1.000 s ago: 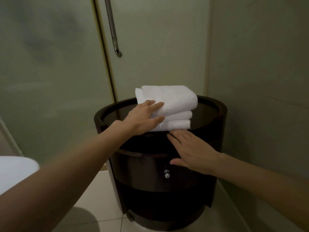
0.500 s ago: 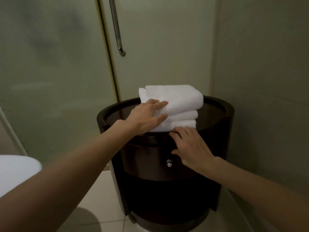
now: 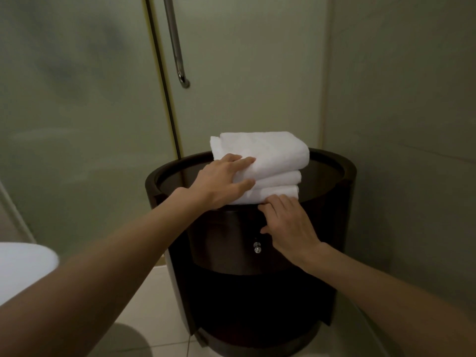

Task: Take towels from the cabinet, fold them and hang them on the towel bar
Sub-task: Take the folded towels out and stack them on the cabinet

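A stack of three folded white towels [image 3: 270, 155] sat on top of a round dark cabinet [image 3: 334, 181]. The left hand [image 3: 221, 184] lay flat on the stack's near-left end, fingers straight, gripping nothing. Just right of it and lower, the right hand [image 3: 288, 222] bent its fingers against the bottom towel's front edge; whether they pinched it could not be told.

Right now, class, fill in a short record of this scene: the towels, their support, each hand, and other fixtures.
towels: three, white, folded, stacked
support: top of round dark cabinet
left hand: rests against the stack's left side
right hand: fingertips at bottom towel front edge; grip unclear
other: metal bar on glass door; knob on cabinet front
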A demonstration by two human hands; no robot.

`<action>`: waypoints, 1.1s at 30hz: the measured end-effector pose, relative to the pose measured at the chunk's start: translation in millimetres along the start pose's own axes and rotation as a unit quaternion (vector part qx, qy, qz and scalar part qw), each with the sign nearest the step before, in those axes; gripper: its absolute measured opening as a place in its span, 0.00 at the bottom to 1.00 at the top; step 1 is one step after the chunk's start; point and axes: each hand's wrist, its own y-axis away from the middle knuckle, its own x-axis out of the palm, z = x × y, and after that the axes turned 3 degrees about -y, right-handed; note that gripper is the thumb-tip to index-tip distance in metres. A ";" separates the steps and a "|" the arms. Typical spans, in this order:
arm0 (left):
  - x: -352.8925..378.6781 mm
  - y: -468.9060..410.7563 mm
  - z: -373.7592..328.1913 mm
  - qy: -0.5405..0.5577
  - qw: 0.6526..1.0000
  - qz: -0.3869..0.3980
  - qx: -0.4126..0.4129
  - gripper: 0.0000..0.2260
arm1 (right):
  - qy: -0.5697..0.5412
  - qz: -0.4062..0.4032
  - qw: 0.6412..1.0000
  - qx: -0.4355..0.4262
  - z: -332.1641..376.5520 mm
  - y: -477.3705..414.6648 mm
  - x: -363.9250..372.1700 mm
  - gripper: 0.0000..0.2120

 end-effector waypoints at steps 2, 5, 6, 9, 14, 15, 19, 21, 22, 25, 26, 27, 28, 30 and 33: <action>-0.6 0.8 -0.3 0.000 1.000 0.001 0.000 0.31 | 0.001 -0.002 1.000 0.003 1.0 -0.7 -0.2 0.23; -1.0 0.3 -0.5 0.001 1.000 0.001 -0.002 0.32 | 0.004 0.013 1.000 0.002 2.3 -1.5 -1.9 0.24; 0.1 0.4 -0.1 0.001 1.000 0.004 -0.001 0.32 | 0.006 0.021 1.000 0.001 2.6 -1.0 -2.9 0.25; 6.0 1.0 5.5 -0.008 0.999 0.027 0.016 0.36 | 0.005 0.044 0.999 0.003 3.8 -0.5 -8.3 0.25; 6.2 0.4 14.5 -0.056 0.997 0.049 0.023 0.46 | -0.005 0.067 0.998 -0.018 -3.8 -3.2 -25.1 0.23; 5.9 0.3 14.0 -0.066 0.997 0.042 0.025 0.47 | 0.006 0.062 0.998 -0.013 -7.6 -5.5 -29.3 0.24; 12.6 0.2 12.5 -0.061 0.998 0.005 0.010 0.48 | 0.026 0.054 0.995 0.083 -22.3 -23.2 -43.6 0.36; 17.9 0.6 11.2 -0.027 0.999 -0.020 -0.016 0.48 | -0.015 0.065 0.985 0.160 -26.7 -30.8 -48.4 0.43; 20.2 1.7 10.1 -0.008 0.999 -0.033 -0.029 0.47 | -0.060 0.078 0.974 0.203 -28.7 -33.1 -49.2 0.46; 25.9 6.7 3.8 0.060 0.994 -0.052 -0.072 0.45 | -0.220 0.130 0.927 0.274 -33.9 -36.8 -48.7 0.56; 27.1 7.4 2.5 0.078 0.992 -0.056 -0.079 0.44 | -0.249 0.134 0.918 0.276 -34.4 -38.2 -48.6 0.58; 28.0 7.3 2.0 0.093 0.990 -0.061 -0.082 0.44 | -0.267 0.136 0.913 0.276 -34.3 -39.9 -48.0 0.59; 28.9 6.3 2.5 0.104 0.989 -0.065 -0.082 0.44 | -0.277 0.138 0.909 0.277 -33.5 -42.1 -47.4 0.59; 30.3 4.4 4.3 0.117 0.988 -0.069 -0.079 0.43 | -0.289 0.139 0.905 0.281 -30.9 -46.1 -44.6 0.59; 31.6 3.1 6.2 0.125 0.987 -0.076 -0.066 0.42 | -0.293 0.123 0.904 0.285 -28.9 -51.0 -41.0 0.57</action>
